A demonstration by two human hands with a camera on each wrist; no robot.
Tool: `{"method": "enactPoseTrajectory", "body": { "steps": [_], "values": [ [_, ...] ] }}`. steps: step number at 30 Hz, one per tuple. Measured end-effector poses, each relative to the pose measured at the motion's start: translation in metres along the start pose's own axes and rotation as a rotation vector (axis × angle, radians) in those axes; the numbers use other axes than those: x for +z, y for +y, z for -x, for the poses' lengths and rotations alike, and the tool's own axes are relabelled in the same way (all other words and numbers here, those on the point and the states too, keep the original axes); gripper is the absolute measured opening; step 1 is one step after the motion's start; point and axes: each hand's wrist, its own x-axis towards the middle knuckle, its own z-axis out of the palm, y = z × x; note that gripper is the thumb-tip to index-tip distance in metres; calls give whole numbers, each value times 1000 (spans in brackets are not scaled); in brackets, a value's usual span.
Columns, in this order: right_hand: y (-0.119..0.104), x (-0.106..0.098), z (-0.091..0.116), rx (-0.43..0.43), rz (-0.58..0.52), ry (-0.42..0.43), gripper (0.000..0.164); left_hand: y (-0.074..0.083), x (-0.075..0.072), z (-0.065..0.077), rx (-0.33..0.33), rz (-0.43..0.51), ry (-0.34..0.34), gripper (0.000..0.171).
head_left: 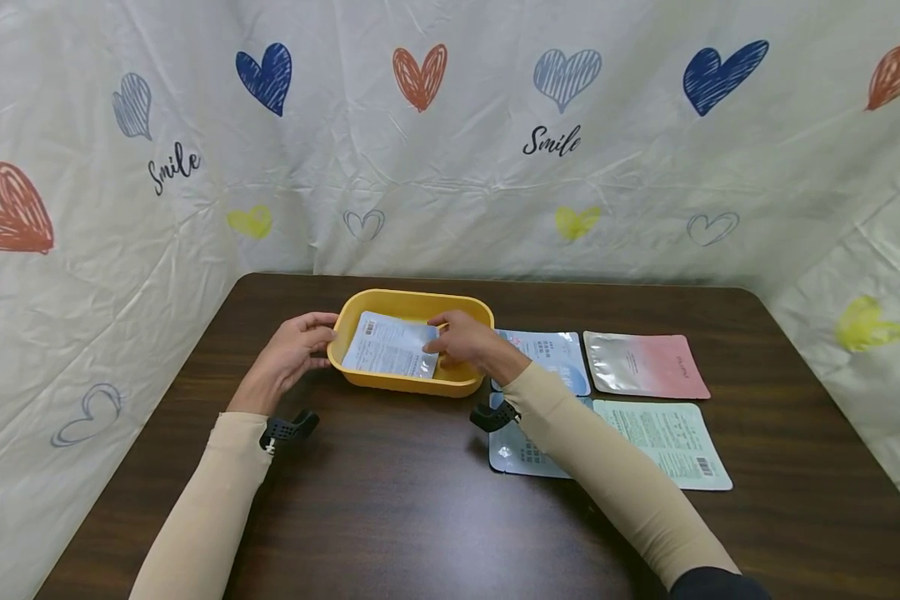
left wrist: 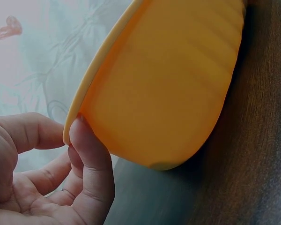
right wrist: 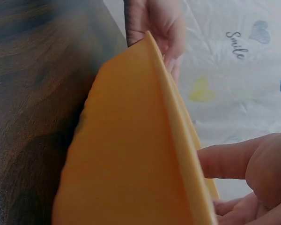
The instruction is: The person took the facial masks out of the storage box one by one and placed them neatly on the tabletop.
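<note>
A yellow plastic basket (head_left: 412, 383) stands toward the back of the table. Its left rim is pinched between the thumb and fingers of my left hand (head_left: 291, 354), which the left wrist view shows close up. Inside the basket lies a pale blue sheet mask packet (head_left: 390, 346) with fine print and a barcode. My right hand (head_left: 468, 340) reaches over the basket's near right side and holds the packet by its right end. In the right wrist view the basket wall (right wrist: 122, 131) hides the packet and the fingertips.
Right of the basket lie a blue packet (head_left: 551, 354), a silver-and-pink packet (head_left: 645, 365), a pale green packet (head_left: 671, 442) and another blue packet (head_left: 525, 450), partly under my right forearm. A white cloth with hearts (head_left: 457, 167) hangs behind the brown table (head_left: 390, 500).
</note>
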Motion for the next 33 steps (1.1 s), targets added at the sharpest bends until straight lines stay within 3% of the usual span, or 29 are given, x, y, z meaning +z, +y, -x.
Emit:
{"method": "enactPoseTrajectory", "body": {
  "steps": [8, 23, 33],
  "values": [
    [0, 0, 0, -58, -173, -31, 43, 2, 0, 0, -6, -9, 17, 46],
    [-2, 10, -3, -65, -103, -38, 39, 2, 2, 0, 8, -12, 11, 47],
    [-6, -10, 16, -142, -139, 20, 40, 2, 2, 0, -1, -41, 26, 46]
  ]
}}
